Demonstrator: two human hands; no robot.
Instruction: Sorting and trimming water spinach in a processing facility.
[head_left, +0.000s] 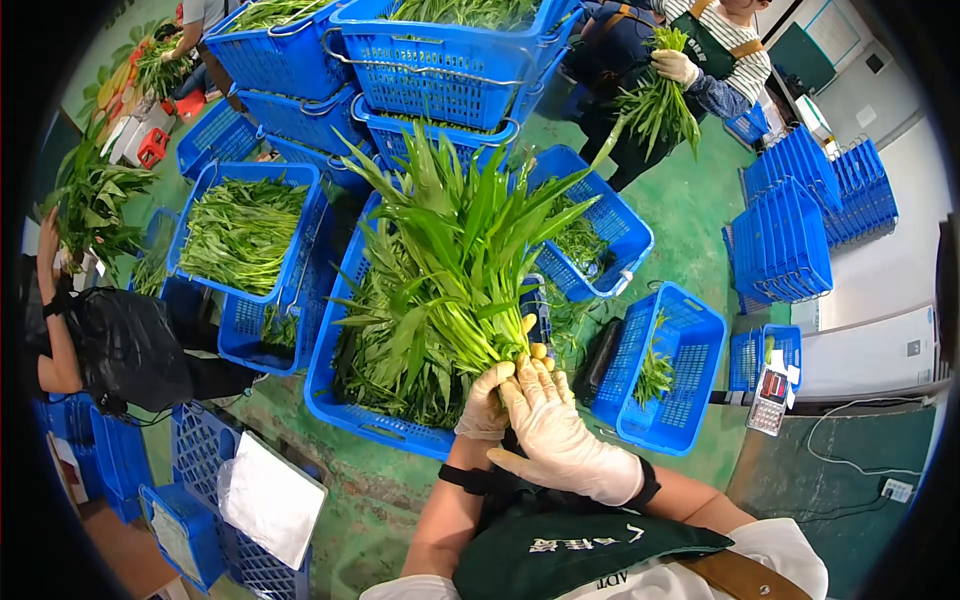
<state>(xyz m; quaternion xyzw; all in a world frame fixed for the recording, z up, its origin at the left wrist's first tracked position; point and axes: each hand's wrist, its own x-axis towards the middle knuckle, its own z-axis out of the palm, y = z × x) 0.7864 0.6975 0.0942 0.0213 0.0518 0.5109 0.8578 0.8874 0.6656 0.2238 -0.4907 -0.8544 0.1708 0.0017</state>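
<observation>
Wet, long-leaved greens with pale stems, apparently water spinach, form a bunch (480, 277) with its leaves pointing away from me. My left hand (486, 405), in a pale glove, is closed around the lower stems. Yellow fingertips show at the bunch's right side. My right hand (566, 442), gloved too, lies over the cut stem ends with its fingers extended and thumb spread; whether it grips them is hidden. Below the bunch stands a large blue plastic crate (375, 427) holding more loose greens (397, 375).
Stacked blue crates (435, 75) of greens rise ahead. Another crate (667, 375) with a few greens stands right, near a weighing scale (771, 397). At left is a filled crate (244, 232). Two co-workers hold greens: a gloved hand (675, 67) upper right, a bare arm (51, 277) left.
</observation>
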